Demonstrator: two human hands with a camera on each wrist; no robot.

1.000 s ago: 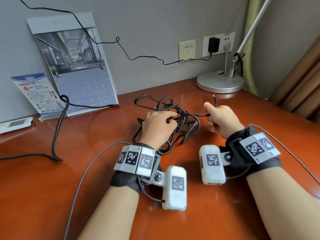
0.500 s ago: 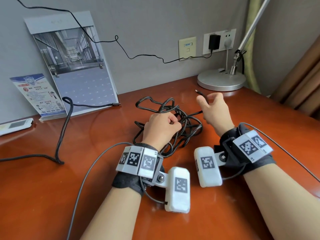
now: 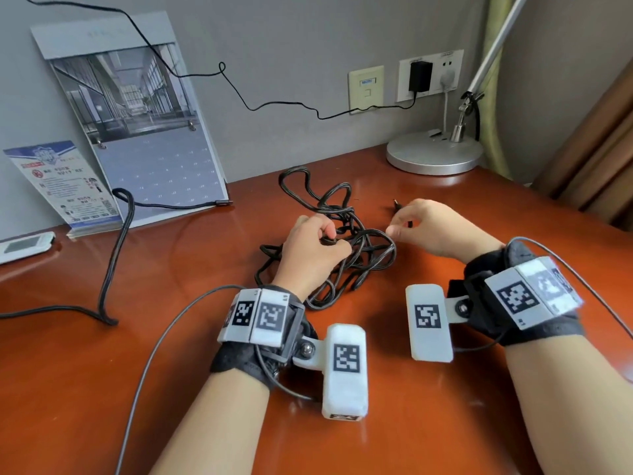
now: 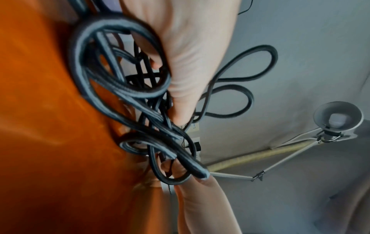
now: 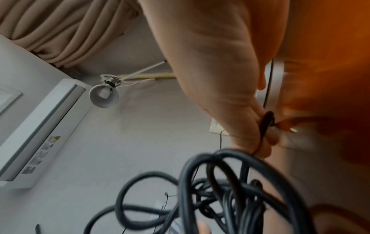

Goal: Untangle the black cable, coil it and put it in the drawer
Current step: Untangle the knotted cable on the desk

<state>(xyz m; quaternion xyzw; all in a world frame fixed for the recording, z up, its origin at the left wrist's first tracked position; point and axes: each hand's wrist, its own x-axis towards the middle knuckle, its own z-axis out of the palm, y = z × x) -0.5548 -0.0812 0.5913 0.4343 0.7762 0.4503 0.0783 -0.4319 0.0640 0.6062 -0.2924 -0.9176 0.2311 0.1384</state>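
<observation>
The tangled black rubber cable (image 3: 337, 245) lies mid-tabletop (image 3: 102, 389). Left hand (image 3: 310, 252) fingers clamp its knot; right hand (image 3: 435, 228), at three o'clock, pinches the plug end. Feed that end back through loops without yanking.

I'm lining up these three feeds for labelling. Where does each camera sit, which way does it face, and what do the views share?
Head: worn on the head, looking forward and down at the desk; shows both forearms, left hand and right hand.
Left wrist: along the left hand gripping the black cable, up toward the wall.
Right wrist: along the right hand pinching the cable's end, up toward the wall.
Shared: all three show the cable tangle; both wrist views catch the lamp.
</observation>
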